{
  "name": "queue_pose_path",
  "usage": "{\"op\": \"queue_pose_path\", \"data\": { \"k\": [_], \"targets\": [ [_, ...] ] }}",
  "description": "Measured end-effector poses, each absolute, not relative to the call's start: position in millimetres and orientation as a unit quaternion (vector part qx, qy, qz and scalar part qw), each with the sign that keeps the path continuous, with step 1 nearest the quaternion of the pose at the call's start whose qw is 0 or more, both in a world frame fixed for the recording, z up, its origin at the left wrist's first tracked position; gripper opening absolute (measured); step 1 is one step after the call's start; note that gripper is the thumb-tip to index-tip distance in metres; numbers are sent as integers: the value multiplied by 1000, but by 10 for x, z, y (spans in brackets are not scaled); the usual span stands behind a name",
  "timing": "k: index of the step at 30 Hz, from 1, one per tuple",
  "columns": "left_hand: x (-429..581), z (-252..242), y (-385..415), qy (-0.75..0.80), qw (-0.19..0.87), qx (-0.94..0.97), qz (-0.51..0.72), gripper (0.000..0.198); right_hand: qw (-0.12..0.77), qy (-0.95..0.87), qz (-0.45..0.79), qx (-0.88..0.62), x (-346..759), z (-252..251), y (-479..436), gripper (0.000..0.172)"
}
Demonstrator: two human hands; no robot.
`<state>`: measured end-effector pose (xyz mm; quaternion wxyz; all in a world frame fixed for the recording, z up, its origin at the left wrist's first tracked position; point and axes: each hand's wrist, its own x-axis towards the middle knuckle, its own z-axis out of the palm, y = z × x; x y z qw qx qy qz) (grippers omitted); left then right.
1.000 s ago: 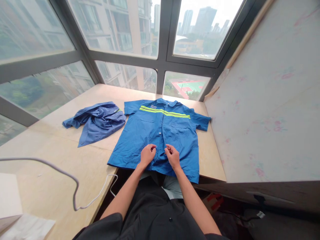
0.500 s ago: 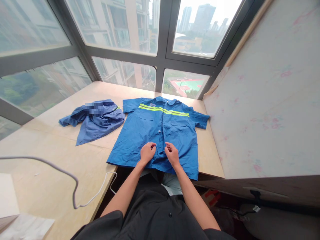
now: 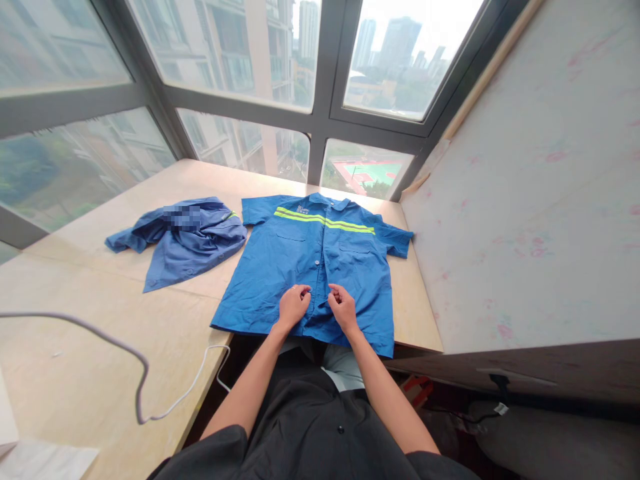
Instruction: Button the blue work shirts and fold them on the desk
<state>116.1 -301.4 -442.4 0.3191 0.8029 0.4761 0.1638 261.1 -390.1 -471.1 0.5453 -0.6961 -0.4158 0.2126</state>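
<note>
A blue short-sleeved work shirt [image 3: 270,267] lies face up, collar toward the window, with a yellow-green and grey stripe across its chest. Its hem hangs a little over the near edge of the table. Low on the front opening, my left hand [image 3: 293,305] is closed, thumb and forefinger pinching the edge of the shirt. My right hand [image 3: 343,308] is likewise closed in a pinch on the opposite front edge, a short gap away. One pale button shows above the hands; the cloth between the fingertips is mostly hidden.
A second, crumpled blue shirt [image 3: 185,243] lies left on the wooden table [image 3: 100,333]. A grey-white cable [image 3: 143,380] loops at the near left, by white paper [image 3: 50,460]. Window frames [image 3: 240,110] rise behind; a papered wall [image 3: 525,200] bounds the right.
The view has shifted slightly, so the shirts and cable sit a little further left. My hands keep almost the same pose at the shirt's front.
</note>
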Motion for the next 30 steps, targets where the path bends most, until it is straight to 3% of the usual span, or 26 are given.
{"op": "queue_pose_path", "data": {
  "k": [3,8,11,15,30],
  "targets": [
    [1159,-4399,-2996,464,317,815,144,28,491,-461,190,-714,2604,-4685,-3892,41],
    [1152,-4367,-2958,453,303,831,116,26,191,-588,132,-774,2600,-4496,-3797,54],
    [1146,-4350,-2934,457,293,834,104,27,77,-633,128,-759,2614,-4367,-3701,49],
    [1154,-4318,-2926,461,283,837,90,27,37,-690,119,-713,2667,-4244,-3611,34],
    [1276,-4267,-2858,425,340,829,130,16,16,-786,132,-604,2918,-3987,-3431,18]
  ]
}}
